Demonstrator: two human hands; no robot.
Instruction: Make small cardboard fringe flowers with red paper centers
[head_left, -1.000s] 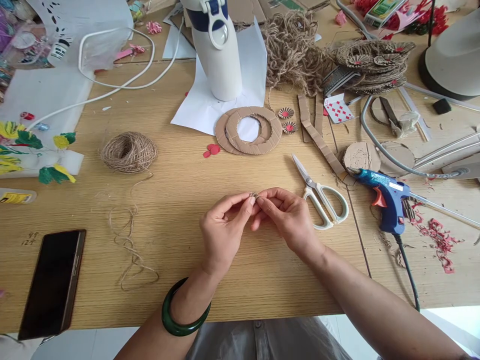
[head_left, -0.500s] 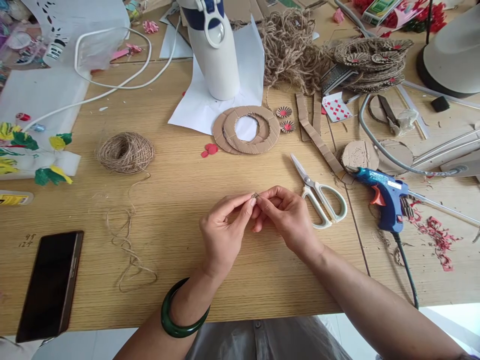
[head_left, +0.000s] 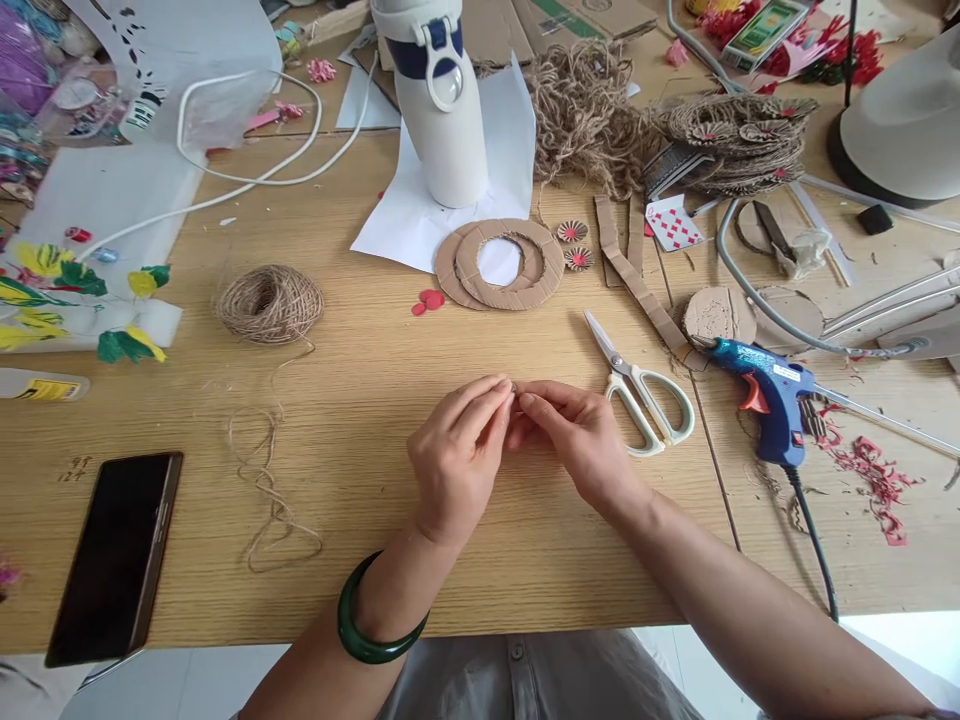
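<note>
My left hand (head_left: 459, 455) and my right hand (head_left: 574, 440) meet over the middle of the table, fingertips pinched together. Between them is a small dark brownish piece (head_left: 514, 388), mostly covered by the fingers, so its kind is unclear. White-handled scissors (head_left: 634, 385) lie slightly open just right of my right hand. Beyond the hands are two overlapping cardboard rings (head_left: 551, 282), small red discs (head_left: 429, 300) and two pleated cardboard rosettes (head_left: 576, 258) with red centres. Left of them sits a ball of jute twine (head_left: 271, 304), its loose end (head_left: 274, 490) trailing toward the front.
A blue glue gun (head_left: 776, 395) lies at right, its cord over the front edge. A white bottle (head_left: 446, 130) stands on paper at the back. A phone (head_left: 112, 555) lies front left. Tangled twine (head_left: 585, 110), cardboard strips (head_left: 649, 290) and a playing card (head_left: 675, 222) are behind.
My left hand's fingers have closed in and turned over the small piece, now hiding more of it. My right hand stays nearly in place. The view has shifted slightly left.
</note>
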